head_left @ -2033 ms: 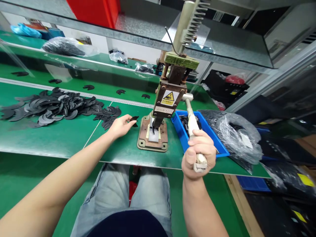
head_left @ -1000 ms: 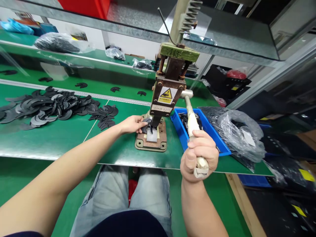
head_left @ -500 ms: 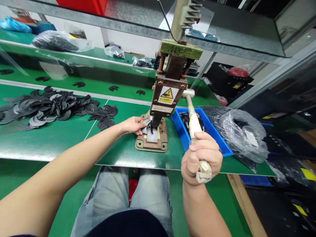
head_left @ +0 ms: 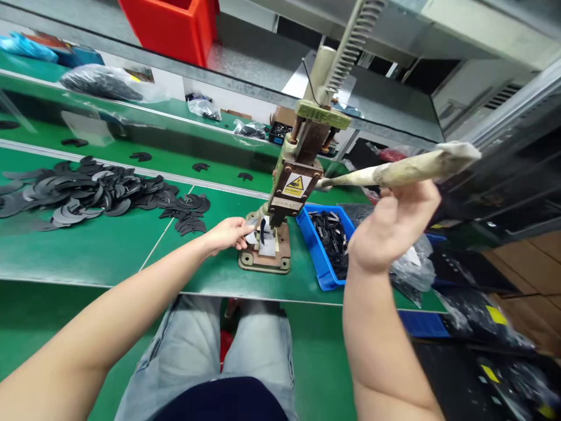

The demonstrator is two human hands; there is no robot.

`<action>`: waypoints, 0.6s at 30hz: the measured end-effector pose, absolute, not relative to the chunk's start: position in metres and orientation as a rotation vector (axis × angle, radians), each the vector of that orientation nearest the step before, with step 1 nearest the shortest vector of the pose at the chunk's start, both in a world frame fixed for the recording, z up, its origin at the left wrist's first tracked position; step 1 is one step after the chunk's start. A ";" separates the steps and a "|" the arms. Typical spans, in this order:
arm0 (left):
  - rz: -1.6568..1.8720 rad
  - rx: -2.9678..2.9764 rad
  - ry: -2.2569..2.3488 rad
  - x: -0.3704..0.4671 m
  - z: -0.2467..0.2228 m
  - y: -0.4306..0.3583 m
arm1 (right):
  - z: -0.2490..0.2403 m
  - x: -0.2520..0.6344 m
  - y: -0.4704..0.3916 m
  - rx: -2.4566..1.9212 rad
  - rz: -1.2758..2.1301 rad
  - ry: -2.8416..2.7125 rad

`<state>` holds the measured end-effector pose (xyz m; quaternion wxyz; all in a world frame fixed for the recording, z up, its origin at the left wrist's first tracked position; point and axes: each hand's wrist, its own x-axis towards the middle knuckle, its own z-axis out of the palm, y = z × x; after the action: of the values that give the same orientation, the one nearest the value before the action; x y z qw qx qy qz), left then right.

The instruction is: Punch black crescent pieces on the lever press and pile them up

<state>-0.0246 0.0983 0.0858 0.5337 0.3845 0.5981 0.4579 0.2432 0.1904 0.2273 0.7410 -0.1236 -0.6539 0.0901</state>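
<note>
My left hand [head_left: 230, 235] pinches a thin grey curved piece [head_left: 251, 236] at the left side of the hand press [head_left: 287, 202]. A small black curved part [head_left: 263, 231] stands beside it, over a pale metal plate [head_left: 266, 248] on the press base [head_left: 263, 264]. My right hand [head_left: 394, 225] is raised on the right, at the wrapped press lever [head_left: 407, 171]. The thumb is bent below the lever, and the fingers are partly hidden behind it. The lever slants up to the right from the press.
A pile of dark curved pieces [head_left: 105, 190] lies to the left on the green table [head_left: 175, 272]. Right of the press stands a blue bin [head_left: 322, 266] of small black parts. Plastic bags [head_left: 414, 266] lie beyond it. A red bin [head_left: 175, 32] sits on the shelf above.
My right hand has swung the lever up and to the right, and the press head has risen. My left hand stays by the base with the curved piece. The view has shifted.
</note>
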 end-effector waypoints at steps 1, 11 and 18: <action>1.105 0.941 1.403 -0.026 0.090 0.088 | 0.205 0.245 0.185 -0.361 0.230 -1.414; 1.095 1.080 1.243 -0.001 0.126 0.015 | 0.054 0.196 0.099 -0.674 1.369 -1.703; 1.084 1.026 1.217 0.007 0.121 0.005 | 0.051 0.185 0.074 -0.703 1.278 -1.646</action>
<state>0.0071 0.0050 0.1211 0.5710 0.4373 0.5189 0.4621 0.1846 0.0740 0.0515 0.4539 -0.2850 -0.6668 0.5178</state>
